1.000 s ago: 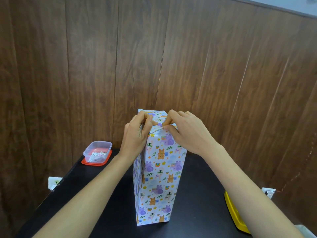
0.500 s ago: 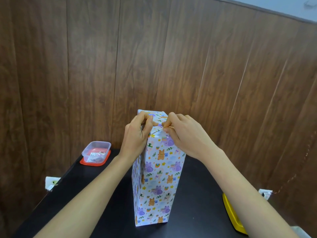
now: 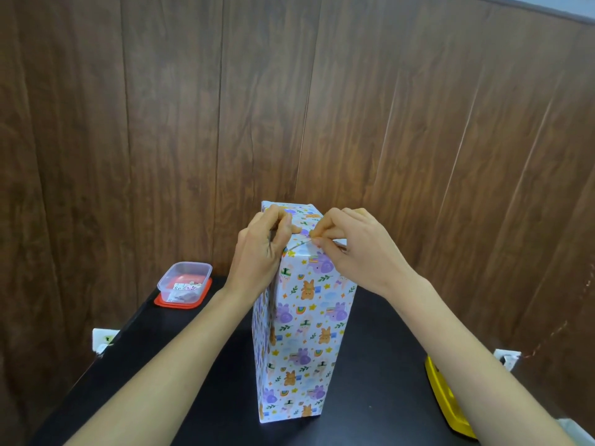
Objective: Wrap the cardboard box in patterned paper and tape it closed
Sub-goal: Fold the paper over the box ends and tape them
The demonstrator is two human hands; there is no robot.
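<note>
A tall box [image 3: 302,333] stands upright on the black table [image 3: 199,365], fully covered in white paper with bunnies, rainbows and stars. Both hands work at its top end. My left hand [image 3: 260,252] grips the top left edge, thumb and fingers pinching the folded paper. My right hand [image 3: 357,252] pinches the paper fold at the top front edge, fingertips close to the left thumb. The cardboard itself is hidden under the paper. No tape is visible.
A clear plastic container [image 3: 184,282] with small items sits on a red lid at the table's back left. A yellow object [image 3: 447,400] lies at the right edge. Wood panelling [image 3: 289,107] rises right behind the table. White wall sockets [image 3: 102,338] sit low on both sides.
The hands stay at the box top with only small finger shifts; the right fingertips have edged slightly apart from the left thumb. The view has tilted a little.
</note>
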